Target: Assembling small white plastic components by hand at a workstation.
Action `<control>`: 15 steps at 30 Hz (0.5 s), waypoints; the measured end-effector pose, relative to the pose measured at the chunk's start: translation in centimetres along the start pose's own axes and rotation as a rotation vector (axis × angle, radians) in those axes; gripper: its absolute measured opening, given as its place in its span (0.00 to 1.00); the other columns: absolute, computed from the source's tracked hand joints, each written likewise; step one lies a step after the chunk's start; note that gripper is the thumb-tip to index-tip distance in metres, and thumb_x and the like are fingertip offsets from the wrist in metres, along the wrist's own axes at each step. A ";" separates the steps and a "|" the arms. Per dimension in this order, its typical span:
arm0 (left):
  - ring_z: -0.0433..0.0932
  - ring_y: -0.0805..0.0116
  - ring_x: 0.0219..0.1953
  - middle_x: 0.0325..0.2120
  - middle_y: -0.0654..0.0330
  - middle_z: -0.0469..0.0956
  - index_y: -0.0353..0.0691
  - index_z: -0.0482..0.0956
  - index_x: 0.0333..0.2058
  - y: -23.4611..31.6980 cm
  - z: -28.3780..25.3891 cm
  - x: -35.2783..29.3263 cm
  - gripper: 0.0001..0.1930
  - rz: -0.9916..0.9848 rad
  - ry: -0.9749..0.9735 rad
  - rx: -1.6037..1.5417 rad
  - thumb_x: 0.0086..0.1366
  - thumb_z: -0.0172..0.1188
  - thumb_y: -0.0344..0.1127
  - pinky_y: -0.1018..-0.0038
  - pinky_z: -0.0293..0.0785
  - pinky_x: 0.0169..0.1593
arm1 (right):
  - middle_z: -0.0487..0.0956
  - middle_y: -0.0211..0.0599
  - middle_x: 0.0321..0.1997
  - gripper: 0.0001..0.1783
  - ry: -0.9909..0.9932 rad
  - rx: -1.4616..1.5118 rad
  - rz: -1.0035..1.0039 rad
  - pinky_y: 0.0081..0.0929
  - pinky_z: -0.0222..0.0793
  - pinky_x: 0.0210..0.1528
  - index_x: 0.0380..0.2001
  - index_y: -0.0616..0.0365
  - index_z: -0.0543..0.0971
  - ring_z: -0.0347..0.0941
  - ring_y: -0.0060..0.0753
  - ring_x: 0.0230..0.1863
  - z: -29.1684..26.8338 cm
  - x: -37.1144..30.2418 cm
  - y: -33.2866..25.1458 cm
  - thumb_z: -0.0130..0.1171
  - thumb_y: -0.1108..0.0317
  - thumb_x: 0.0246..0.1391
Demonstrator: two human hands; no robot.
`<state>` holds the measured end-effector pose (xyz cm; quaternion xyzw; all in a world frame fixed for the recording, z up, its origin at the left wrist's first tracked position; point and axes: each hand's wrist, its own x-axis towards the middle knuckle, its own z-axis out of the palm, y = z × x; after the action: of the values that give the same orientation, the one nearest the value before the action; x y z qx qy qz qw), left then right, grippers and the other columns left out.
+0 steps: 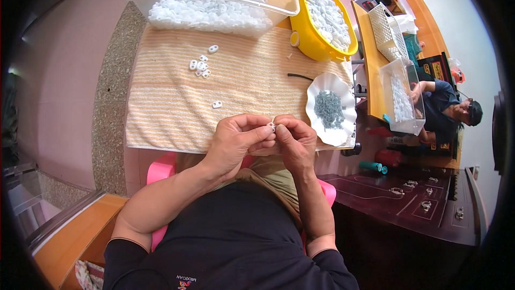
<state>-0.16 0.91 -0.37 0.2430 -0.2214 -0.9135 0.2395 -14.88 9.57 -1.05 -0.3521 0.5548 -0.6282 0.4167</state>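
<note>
Close to the towel's near edge, my left hand (233, 139) pinches a small white plastic piece with holes (272, 127) between thumb and fingers. From the other side my right hand (295, 141) has its thumb and forefinger closed on the same piece; whether a smaller part is also between those fingertips cannot be seen. Just beyond my left hand lies one loose white two-hole piece (216, 104). Farther off is a little heap of such pieces (200, 67). A white scalloped dish (343, 87) to the right of my right hand holds many small grey translucent parts (329, 109).
A striped towel (166, 91) covers the table. At its far side stand a clear bin (281, 6) and a yellow tub (306, 38), both full of white pieces. A thin black stick (299, 76) lies near the dish. At right, another person (445, 102) works at a clear bin.
</note>
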 end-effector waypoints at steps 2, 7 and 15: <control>0.80 0.72 0.34 0.33 0.57 0.80 0.33 0.77 0.40 0.0 0.0 0.0 0.08 0.002 0.003 0.009 0.62 0.59 0.25 0.77 0.79 0.41 | 0.76 0.29 0.39 0.06 -0.007 -0.010 -0.011 0.17 0.68 0.45 0.37 0.65 0.78 0.72 0.19 0.41 -0.1 0.1 0.0 0.57 0.75 0.57; 0.80 0.72 0.33 0.32 0.57 0.80 0.33 0.77 0.40 0.1 0.1 -0.1 0.08 -0.007 0.007 0.011 0.62 0.59 0.25 0.77 0.79 0.41 | 0.77 0.31 0.40 0.05 -0.051 -0.037 -0.049 0.18 0.68 0.46 0.37 0.65 0.79 0.72 0.20 0.41 -0.5 0.2 0.1 0.58 0.77 0.56; 0.80 0.72 0.32 0.32 0.56 0.80 0.32 0.77 0.39 -0.1 0.0 -0.1 0.07 0.001 0.029 0.045 0.62 0.59 0.25 0.77 0.79 0.40 | 0.77 0.33 0.38 0.04 -0.063 -0.101 -0.058 0.18 0.68 0.45 0.35 0.65 0.80 0.72 0.21 0.40 -0.7 0.4 0.2 0.59 0.78 0.55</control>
<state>-0.16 1.04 -0.43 0.2616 -0.2387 -0.9045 0.2376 -15.67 9.46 -1.40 -0.4081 0.5621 -0.5997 0.3973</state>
